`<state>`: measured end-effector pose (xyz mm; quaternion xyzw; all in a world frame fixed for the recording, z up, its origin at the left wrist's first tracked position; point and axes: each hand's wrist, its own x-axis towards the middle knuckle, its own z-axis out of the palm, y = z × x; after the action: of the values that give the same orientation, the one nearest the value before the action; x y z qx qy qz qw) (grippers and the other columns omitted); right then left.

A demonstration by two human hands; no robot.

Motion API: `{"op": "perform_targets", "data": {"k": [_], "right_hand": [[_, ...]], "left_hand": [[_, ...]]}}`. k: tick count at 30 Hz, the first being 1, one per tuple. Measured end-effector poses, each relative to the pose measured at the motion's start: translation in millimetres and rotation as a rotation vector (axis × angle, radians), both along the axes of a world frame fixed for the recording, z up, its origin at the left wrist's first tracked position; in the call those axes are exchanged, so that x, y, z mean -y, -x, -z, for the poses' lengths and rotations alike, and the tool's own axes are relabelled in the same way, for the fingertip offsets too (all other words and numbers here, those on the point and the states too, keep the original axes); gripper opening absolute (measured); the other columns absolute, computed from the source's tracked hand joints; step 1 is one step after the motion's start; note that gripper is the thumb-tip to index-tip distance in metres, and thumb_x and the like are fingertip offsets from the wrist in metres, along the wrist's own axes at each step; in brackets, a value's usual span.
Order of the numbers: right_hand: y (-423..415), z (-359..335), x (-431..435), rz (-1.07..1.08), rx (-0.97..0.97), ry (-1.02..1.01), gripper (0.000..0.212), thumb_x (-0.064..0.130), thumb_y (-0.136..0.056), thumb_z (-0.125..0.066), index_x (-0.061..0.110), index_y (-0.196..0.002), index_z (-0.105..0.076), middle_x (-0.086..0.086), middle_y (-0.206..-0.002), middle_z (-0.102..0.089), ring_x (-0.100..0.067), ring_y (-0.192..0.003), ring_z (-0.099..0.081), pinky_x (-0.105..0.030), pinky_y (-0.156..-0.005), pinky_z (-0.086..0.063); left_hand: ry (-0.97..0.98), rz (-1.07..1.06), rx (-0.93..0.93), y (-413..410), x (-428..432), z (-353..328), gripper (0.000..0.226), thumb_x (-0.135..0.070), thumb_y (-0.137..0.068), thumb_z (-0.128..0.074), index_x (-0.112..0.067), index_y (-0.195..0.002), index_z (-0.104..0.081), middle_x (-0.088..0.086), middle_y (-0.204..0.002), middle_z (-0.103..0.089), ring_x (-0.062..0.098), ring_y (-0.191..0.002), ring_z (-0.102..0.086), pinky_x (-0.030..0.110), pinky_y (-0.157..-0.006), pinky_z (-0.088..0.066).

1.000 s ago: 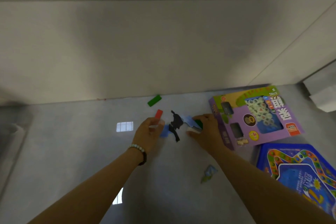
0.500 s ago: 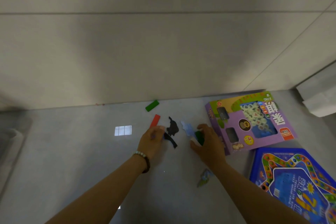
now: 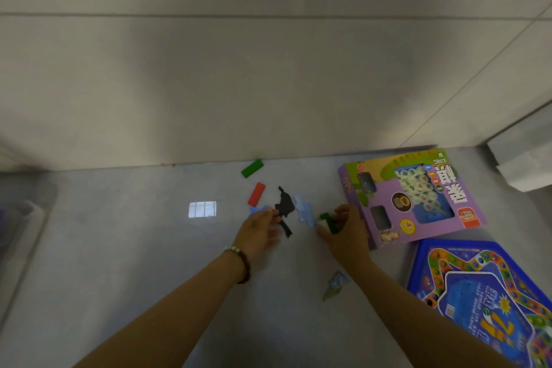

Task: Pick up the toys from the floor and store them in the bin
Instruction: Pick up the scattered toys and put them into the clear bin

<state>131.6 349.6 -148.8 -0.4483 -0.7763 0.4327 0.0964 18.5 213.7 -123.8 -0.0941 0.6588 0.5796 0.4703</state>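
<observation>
My left hand [image 3: 259,228] pinches a black cutout [image 3: 285,205]. My right hand [image 3: 343,231] grips a green block [image 3: 328,222]. A red block [image 3: 256,193] lies just beyond my left.

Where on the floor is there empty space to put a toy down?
Bare grey floor lies left of the red block, around the bright window reflection. It is crowded between the left hand and the purple game box.

bare forearms, no sleeves; left wrist [image 3: 239,260]: 2 beaded bracelets (pale, dark).
</observation>
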Motion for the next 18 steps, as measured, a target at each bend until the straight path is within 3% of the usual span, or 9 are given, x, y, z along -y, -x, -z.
{"op": "perform_targets", "data": {"k": [2, 4, 7, 9, 11, 14, 16, 18], "right_hand": [[10.3, -8.6, 11.5, -0.005, -0.113, 0.094, 0.045, 0.010, -0.071, -0.078, 0.010, -0.103, -0.046, -0.002, -0.088, -0.056, -0.017, -0.078, -0.057, -0.028, -0.072, -0.054], [23.8, -14.8, 25.1, -0.098, -0.211, 0.187, 0.048, 0.014, -0.067, -0.082, 0.015, -0.101, -0.048, 0.005, -0.085, -0.058, -0.010, -0.075, -0.060, -0.015, -0.065, -0.051], [37.3, -19.8, 32.6, -0.142, -0.241, 0.172, 0.040, 0.024, -0.068, -0.082, 0.021, -0.100, -0.056, 0.007, -0.092, -0.061, -0.002, -0.080, -0.060, -0.009, -0.065, -0.046], [39.4, -15.6, 27.0, -0.110, -0.169, -0.004, 0.044, 0.024, -0.071, -0.080, 0.009, -0.106, -0.059, -0.007, -0.103, -0.060, -0.020, -0.094, -0.058, -0.022, -0.077, -0.047], [42.0, -8.0, 21.9, -0.131, -0.015, -0.072, 0.056, 0.027, -0.072, -0.079, 0.002, -0.116, -0.055, -0.014, -0.116, -0.054, -0.028, -0.108, -0.051, -0.032, -0.091, -0.043], [50.2, 1.6, 25.6, -0.129, 0.126, -0.008, 0.067, 0.029, -0.072, -0.079, 0.003, -0.125, -0.047, -0.013, -0.126, -0.044, -0.027, -0.117, -0.046, -0.033, -0.098, -0.039], [54.6, 5.4, 30.4, -0.061, 0.123, 0.008, 0.063, 0.023, -0.072, -0.079, 0.003, -0.123, -0.047, -0.014, -0.123, -0.045, -0.029, -0.112, -0.049, -0.036, -0.095, -0.043], [56.4, 7.3, 34.2, 0.011, 0.110, 0.012, 0.055, 0.017, -0.072, -0.078, 0.003, -0.118, -0.051, -0.016, -0.118, -0.050, -0.030, -0.107, -0.052, -0.036, -0.089, -0.044]], "left_hand": [[-0.065, -0.033, 0.134, -4.8, -0.7, -0.1, 0.034, -0.038, -0.098, -0.037, -0.014, -0.116, -0.053, 0.010, -0.122, -0.055, 0.024, -0.098, -0.057, 0.035, -0.083, -0.049], [-0.164, -0.088, 0.324, -8.6, -1.7, 0.4, 0.050, -0.049, -0.096, -0.032, -0.014, -0.125, -0.051, 0.010, -0.128, -0.053, 0.029, -0.115, -0.052, 0.044, -0.095, -0.045], [-0.320, -0.237, 0.482, -2.8, 1.9, -3.3, 0.053, -0.053, -0.093, -0.032, -0.011, -0.114, -0.058, 0.017, -0.113, -0.061, 0.031, -0.107, -0.057, 0.051, -0.103, -0.039], [-0.346, -0.358, 0.455, 5.9, 8.8, -5.6, 0.043, -0.047, -0.094, -0.036, -0.010, -0.096, -0.060, 0.012, -0.093, -0.062, 0.026, -0.088, -0.059, 0.047, -0.087, -0.050], [-0.292, -0.390, 0.387, 14.8, 19.5, -2.4, 0.042, -0.041, -0.097, -0.034, -0.009, -0.089, -0.059, 0.011, -0.091, -0.062, 0.024, -0.083, -0.059, 0.042, -0.073, -0.052], [-0.223, -0.363, 0.309, 26.6, 34.3, 1.6, 0.045, -0.042, -0.099, -0.028, -0.008, -0.089, -0.057, 0.012, -0.092, -0.062, 0.026, -0.082, -0.058, 0.043, -0.079, -0.048], [-0.199, -0.351, 0.299, 30.7, 41.5, 3.7, 0.046, -0.042, -0.099, -0.026, -0.009, -0.091, -0.057, 0.012, -0.092, -0.061, 0.026, -0.081, -0.058, 0.047, -0.090, -0.044], [-0.183, -0.351, 0.296, 31.0, 47.7, 7.5, 0.044, -0.042, -0.099, -0.028, -0.009, -0.093, -0.057, 0.012, -0.090, -0.061, 0.027, -0.082, -0.058, 0.048, -0.091, -0.044]]}}
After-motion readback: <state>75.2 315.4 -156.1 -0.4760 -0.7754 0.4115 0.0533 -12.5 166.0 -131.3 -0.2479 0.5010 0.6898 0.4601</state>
